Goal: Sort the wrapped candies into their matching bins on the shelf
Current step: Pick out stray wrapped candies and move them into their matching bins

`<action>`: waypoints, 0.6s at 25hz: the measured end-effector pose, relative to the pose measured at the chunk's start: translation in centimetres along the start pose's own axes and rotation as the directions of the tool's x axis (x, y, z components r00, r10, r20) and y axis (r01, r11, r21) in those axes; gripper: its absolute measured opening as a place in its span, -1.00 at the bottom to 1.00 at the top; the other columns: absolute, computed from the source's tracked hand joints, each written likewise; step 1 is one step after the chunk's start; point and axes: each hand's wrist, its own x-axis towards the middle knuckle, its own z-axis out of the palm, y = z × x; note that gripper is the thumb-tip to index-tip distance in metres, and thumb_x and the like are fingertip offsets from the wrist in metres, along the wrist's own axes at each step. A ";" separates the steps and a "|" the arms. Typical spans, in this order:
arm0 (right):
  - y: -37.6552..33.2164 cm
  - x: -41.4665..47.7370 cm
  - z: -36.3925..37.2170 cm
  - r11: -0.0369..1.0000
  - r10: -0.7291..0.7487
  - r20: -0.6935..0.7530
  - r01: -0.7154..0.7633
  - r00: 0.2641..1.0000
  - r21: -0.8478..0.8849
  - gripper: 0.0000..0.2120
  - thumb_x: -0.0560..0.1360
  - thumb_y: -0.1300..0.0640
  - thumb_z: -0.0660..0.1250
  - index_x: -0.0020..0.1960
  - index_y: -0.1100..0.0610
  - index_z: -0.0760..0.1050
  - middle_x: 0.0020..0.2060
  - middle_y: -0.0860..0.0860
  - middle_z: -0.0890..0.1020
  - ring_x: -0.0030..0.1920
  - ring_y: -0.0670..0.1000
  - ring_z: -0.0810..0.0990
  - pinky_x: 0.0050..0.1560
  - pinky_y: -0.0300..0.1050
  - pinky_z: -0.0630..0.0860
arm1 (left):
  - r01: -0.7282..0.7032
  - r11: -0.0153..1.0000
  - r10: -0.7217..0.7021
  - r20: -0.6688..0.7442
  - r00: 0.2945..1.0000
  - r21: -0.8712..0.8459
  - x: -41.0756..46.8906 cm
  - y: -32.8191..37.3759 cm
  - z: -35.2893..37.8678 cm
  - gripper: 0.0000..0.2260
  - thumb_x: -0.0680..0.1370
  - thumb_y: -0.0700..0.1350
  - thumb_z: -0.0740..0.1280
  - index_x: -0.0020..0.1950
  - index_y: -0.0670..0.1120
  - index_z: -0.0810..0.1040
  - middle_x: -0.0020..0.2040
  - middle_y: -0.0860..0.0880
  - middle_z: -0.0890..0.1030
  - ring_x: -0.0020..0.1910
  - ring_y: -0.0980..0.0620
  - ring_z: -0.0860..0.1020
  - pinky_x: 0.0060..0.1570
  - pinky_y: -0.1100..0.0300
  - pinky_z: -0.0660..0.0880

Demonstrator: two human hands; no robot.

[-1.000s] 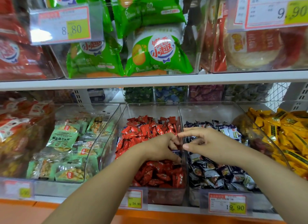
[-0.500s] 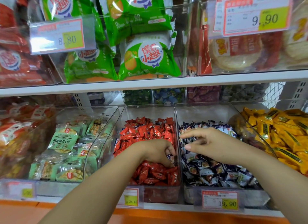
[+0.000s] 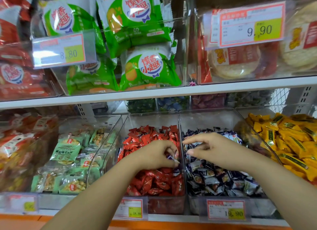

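Note:
A clear bin (image 3: pixel 154 120) on the lower shelf holds red wrapped candies (image 3: pixel 154 181). Right of it, a second clear bin (image 3: pixel 205 120) holds dark blue and white wrapped candies (image 3: pixel 219 178). My left hand (image 3: pixel 154 155) is down in the red bin near its right wall, fingers curled, pinching a dark blue and white candy (image 3: pixel 172 158). My right hand (image 3: pixel 211 149) hovers over the blue bin, index finger and thumb extended toward the left hand, holding nothing that I can see.
A bin of yellow wrapped candies (image 3: pixel 288 144) stands at the right. Green snack packets (image 3: pixel 68 154) fill the bin to the left. Price tags (image 3: pixel 226 210) hang on the shelf's front edge. The upper shelf (image 3: pixel 171 91) carries green and red snack bags.
My left hand has dug into the red candies and now pinches a blue and white candy. The right hand stays over the blue bin. The camera has tilted slightly upward.

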 end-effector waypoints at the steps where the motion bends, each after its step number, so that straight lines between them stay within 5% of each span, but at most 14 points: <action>1: 0.1 -0.3 -0.4 1.000 0.009 -0.018 -0.009 1.000 -0.001 -0.74 0.51 -0.08 0.29 0.19 -0.27 0.46 0.13 -0.20 0.57 -0.01 -0.29 0.57 0.12 -0.14 0.54 | -0.027 0.999 0.024 -0.113 0.993 -0.024 -0.3 0.3 -0.6 -0.79 0.42 -0.07 0.47 -0.01 -0.01 0.53 -0.08 0.11 0.58 -0.23 0.19 0.49 -0.21 0.30 0.42; 4: 0.6 -1.2 -1.8 1.000 0.012 -0.182 -0.015 0.983 -0.013 -0.80 0.53 -0.01 0.28 0.14 -0.15 0.52 -0.02 -0.19 0.61 -0.24 -0.33 0.57 -0.23 -0.42 0.46 | -0.122 0.981 0.060 -0.363 0.930 -0.152 -0.7 2.3 -1.6 -0.79 0.41 -0.04 0.47 -0.03 0.04 0.51 -0.13 0.07 0.59 -0.26 0.13 0.49 -0.16 0.22 0.45; 6: 1.5 -1.6 -2.6 0.999 0.008 -0.343 -0.020 0.939 -0.032 -0.82 0.53 0.05 0.29 0.11 -0.08 0.56 0.01 -0.17 0.62 -0.12 -0.27 0.56 -0.19 -0.42 0.40 | -0.148 0.983 0.104 -0.334 0.937 -0.110 -0.1 4.3 -0.8 -0.78 0.41 0.01 0.47 -0.01 0.07 0.50 -0.15 0.08 0.57 -0.28 0.16 0.47 -0.18 0.26 0.42; 8: 2.2 -1.9 -3.0 0.999 0.025 -0.433 -0.035 0.901 -0.014 -0.84 0.52 0.07 0.31 0.08 -0.05 0.59 0.00 -0.15 0.63 -0.04 -0.17 0.57 -0.10 -0.31 0.42 | -0.143 0.989 0.144 -0.287 0.947 0.025 1.0 5.7 0.7 -0.71 0.43 0.05 0.44 0.10 0.07 0.50 0.00 0.05 0.55 -0.09 0.15 0.50 -0.02 0.26 0.42; 11: 2.7 -2.1 -3.0 0.999 0.029 -0.445 -0.038 0.895 -0.011 -0.84 0.52 0.09 0.31 0.07 -0.03 0.60 -0.04 -0.16 0.62 -0.02 -0.15 0.56 -0.03 -0.25 0.43 | -0.086 0.994 0.106 -0.360 0.927 0.072 1.4 5.9 0.6 -0.63 0.46 0.06 0.40 0.25 0.09 0.47 0.19 0.09 0.47 0.16 0.15 0.43 0.18 0.27 0.34; 15: 1.6 -1.3 -1.8 1.000 0.008 -0.381 -0.005 0.925 0.010 -0.85 0.52 0.10 0.31 0.05 -0.04 0.59 -0.07 -0.16 0.63 -0.04 -0.14 0.59 -0.10 -0.36 0.45 | -0.009 0.999 0.027 -0.421 0.906 0.045 -1.3 3.4 -1.5 -0.75 0.49 -0.01 0.38 0.15 0.14 0.52 -0.02 0.18 0.53 -0.07 0.32 0.47 -0.10 0.56 0.31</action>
